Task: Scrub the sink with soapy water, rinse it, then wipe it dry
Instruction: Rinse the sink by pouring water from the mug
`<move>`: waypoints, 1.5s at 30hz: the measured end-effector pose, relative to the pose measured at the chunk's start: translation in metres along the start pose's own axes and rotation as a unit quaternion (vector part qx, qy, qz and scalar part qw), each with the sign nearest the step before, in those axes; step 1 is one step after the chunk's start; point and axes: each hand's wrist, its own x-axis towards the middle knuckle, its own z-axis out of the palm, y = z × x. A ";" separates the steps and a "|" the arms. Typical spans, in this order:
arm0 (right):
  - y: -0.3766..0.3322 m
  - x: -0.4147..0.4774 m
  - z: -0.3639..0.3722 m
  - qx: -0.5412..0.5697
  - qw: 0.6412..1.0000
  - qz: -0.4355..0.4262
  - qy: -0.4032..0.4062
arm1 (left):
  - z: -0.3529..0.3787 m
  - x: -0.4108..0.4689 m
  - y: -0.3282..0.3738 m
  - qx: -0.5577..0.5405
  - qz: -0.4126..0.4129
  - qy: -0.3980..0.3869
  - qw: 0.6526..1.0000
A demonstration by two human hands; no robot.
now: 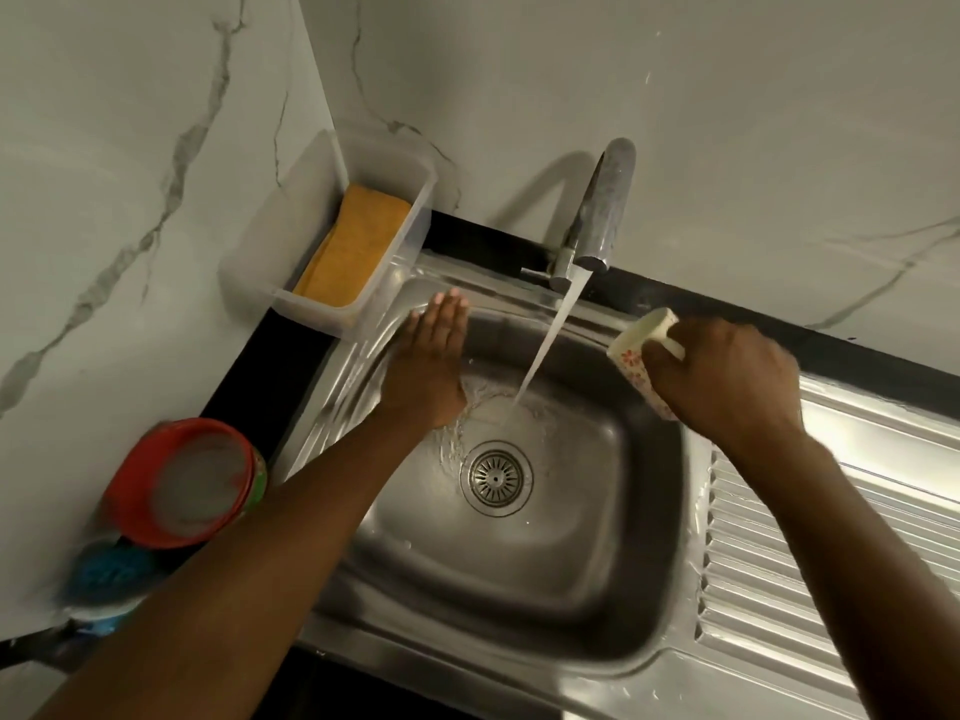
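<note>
The steel sink (597, 610) fills the middle of the head view, with its round drain strainer (496, 475) in the basin floor. Water streams from the tap (600, 215) into the basin. My left hand (428, 363) lies flat with straight fingers against the wet back-left wall of the basin. My right hand (727, 379) grips a cream cup with a floral print (631, 345) above the sink's back-right rim, tilted on its side.
A clear plastic box (260, 252) holding an orange sponge (353, 246) stands at the back-left corner. A red tub of grey paste (176, 485) and a blue scrubber (111, 574) sit on the left counter. The ribbed drainboard (831, 563) extends right.
</note>
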 end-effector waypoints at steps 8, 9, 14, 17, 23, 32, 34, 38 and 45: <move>-0.027 -0.048 0.051 0.536 0.822 0.129 -0.142 | -0.014 -0.046 0.015 -0.093 -0.005 -0.060 0.994; -0.033 -0.049 0.056 0.569 0.802 0.120 -0.139 | -0.017 -0.051 0.018 -0.125 -0.015 -0.058 0.990; -0.063 -0.052 0.061 0.664 0.732 0.108 -0.105 | -0.035 -0.075 0.026 -0.261 -0.071 -0.015 0.963; -0.070 -0.054 0.058 0.668 0.734 0.095 -0.077 | -0.047 -0.082 0.026 -0.357 -0.129 -0.012 0.925; -0.079 -0.061 0.045 0.659 0.745 0.083 -0.059 | -0.070 -0.091 0.025 -0.416 -0.143 0.014 0.898; -0.087 -0.065 0.029 0.652 0.756 0.047 -0.042 | -0.098 -0.089 0.030 -0.445 -0.111 0.051 0.887; -0.087 -0.066 0.026 0.659 0.750 0.045 -0.040 | -0.104 -0.089 0.031 -0.444 -0.107 0.060 0.888; -0.083 -0.064 0.022 0.667 0.743 0.038 -0.033 | -0.111 -0.087 0.030 -0.447 -0.097 0.078 0.886; -0.076 -0.064 0.012 0.648 0.760 0.029 -0.037 | -0.111 -0.082 0.033 -0.452 -0.104 0.083 0.882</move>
